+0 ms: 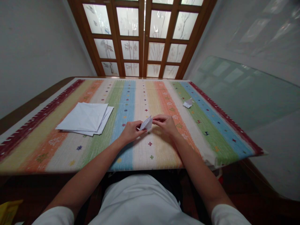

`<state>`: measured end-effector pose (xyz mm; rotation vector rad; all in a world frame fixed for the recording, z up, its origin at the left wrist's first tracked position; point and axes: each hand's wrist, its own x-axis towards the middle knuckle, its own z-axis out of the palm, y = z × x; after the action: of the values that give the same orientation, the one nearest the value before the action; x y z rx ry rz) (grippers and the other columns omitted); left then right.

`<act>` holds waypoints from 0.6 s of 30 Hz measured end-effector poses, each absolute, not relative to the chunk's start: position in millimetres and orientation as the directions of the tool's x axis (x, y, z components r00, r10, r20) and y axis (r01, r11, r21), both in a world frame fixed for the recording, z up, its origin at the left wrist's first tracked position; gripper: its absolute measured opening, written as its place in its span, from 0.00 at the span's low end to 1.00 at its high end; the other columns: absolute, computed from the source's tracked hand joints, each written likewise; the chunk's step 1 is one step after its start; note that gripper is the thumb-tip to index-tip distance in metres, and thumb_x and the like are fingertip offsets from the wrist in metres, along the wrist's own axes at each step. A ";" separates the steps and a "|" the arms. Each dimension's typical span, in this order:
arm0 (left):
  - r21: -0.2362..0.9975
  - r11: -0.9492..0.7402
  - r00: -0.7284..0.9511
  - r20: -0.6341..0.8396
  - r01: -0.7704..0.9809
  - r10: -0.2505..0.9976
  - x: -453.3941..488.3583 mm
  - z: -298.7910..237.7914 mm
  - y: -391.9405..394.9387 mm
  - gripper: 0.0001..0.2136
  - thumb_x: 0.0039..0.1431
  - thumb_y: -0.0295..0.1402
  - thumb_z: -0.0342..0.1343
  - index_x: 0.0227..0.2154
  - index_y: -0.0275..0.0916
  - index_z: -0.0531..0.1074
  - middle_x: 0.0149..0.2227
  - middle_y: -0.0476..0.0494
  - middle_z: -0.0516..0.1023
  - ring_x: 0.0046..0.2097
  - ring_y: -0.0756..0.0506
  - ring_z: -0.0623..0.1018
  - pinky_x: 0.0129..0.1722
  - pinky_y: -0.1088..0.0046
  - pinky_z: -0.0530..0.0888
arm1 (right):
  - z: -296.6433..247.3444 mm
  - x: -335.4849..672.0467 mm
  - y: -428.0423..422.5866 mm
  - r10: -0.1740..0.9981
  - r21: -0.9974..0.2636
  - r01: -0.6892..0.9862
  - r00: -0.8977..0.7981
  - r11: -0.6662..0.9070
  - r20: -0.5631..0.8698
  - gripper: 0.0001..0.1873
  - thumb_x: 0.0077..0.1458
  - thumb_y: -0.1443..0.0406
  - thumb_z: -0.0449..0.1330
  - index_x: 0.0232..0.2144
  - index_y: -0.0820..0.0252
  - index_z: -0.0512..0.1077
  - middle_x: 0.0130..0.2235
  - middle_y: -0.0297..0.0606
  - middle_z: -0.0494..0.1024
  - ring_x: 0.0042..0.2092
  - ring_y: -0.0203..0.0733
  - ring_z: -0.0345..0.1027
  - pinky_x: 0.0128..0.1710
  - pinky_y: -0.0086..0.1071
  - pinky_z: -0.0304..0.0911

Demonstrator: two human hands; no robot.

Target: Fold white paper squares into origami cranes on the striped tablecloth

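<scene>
Above the middle of the striped tablecloth, my left hand [130, 131] pinches a small folded white paper [146, 123] between thumb and fingers. The paper has several layers and a pointed top. My right hand [166, 124] is at the paper's right edge, its thumb and fingertips pressed together there. Whether those fingertips grip a corner of it or only touch it is hard to make out. To the left lies a stack of white paper sheets [83, 117], a little askew. Another small folded white paper [187, 103] sits farther off on the right.
The striped tablecloth [150, 156] covers the table, and its front edge runs just before my body. Wooden doors with patterned glass panes [131, 50] stand behind the table. A glass panel [236, 87] leans along the right wall. Something yellow [10, 211] is at the lower left.
</scene>
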<state>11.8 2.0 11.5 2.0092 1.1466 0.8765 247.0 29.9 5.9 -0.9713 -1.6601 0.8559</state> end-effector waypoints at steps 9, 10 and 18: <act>0.797 -0.391 0.399 0.208 0.460 0.893 12.1 14.3 0.3 0.04 0.58 0.30 0.68 0.34 0.37 0.81 0.29 0.49 0.82 0.29 0.49 0.79 0.32 0.76 0.73 | 9.9 247.6 28.4 0.878 -0.869 0.180 -0.232 0.462 0.419 0.11 0.55 0.54 0.74 0.31 0.54 0.86 0.35 0.42 0.87 0.37 0.45 0.81 0.38 0.37 0.75; 0.800 -0.389 0.400 0.206 0.458 0.893 12.2 14.4 0.4 0.04 0.57 0.30 0.68 0.34 0.37 0.81 0.29 0.49 0.82 0.29 0.49 0.79 0.31 0.76 0.73 | 9.9 247.5 28.2 0.879 -0.871 0.175 -0.228 0.460 0.419 0.11 0.55 0.54 0.74 0.31 0.54 0.86 0.36 0.42 0.87 0.37 0.46 0.81 0.39 0.37 0.75; 0.816 -0.375 0.414 0.187 0.439 0.891 12.2 13.0 2.1 0.06 0.57 0.33 0.68 0.36 0.37 0.82 0.31 0.48 0.83 0.30 0.48 0.79 0.32 0.75 0.74 | 8.6 246.6 27.6 0.911 -0.915 0.112 -0.200 0.387 0.361 0.15 0.49 0.52 0.77 0.31 0.55 0.84 0.35 0.41 0.87 0.37 0.46 0.82 0.43 0.41 0.79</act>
<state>12.2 2.1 13.0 1.9782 1.1269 0.8339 246.6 27.6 8.6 -0.9296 -1.6061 0.9617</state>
